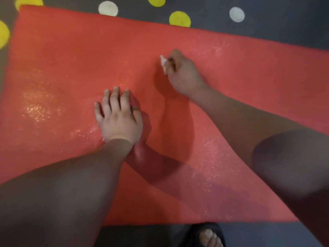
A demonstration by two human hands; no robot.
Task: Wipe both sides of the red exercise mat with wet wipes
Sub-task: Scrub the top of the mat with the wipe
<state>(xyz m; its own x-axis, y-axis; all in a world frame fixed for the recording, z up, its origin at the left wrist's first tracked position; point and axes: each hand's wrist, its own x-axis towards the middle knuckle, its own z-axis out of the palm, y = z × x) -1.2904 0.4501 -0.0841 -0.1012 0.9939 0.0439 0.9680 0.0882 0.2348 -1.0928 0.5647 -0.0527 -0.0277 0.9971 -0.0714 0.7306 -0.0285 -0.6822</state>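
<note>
The right hand point(183, 75) sits on the mat point(71, 59) toward its far edge, fingers curled round a bunched white wipe point(163, 64) that pokes out at the fingertips and touches the surface. The left hand point(119, 118) lies flat near the mat's middle, fingers straight and slightly spread, palm pressing down, holding nothing. The red mat is spread out on a dark floor point(284, 24) dotted with yellow and white circles beyond its far edge. Wet, glistening patches show toward the mat's left end and near edge. A sandalled foot point(208, 236) stands on the floor just off the near edge.
</note>
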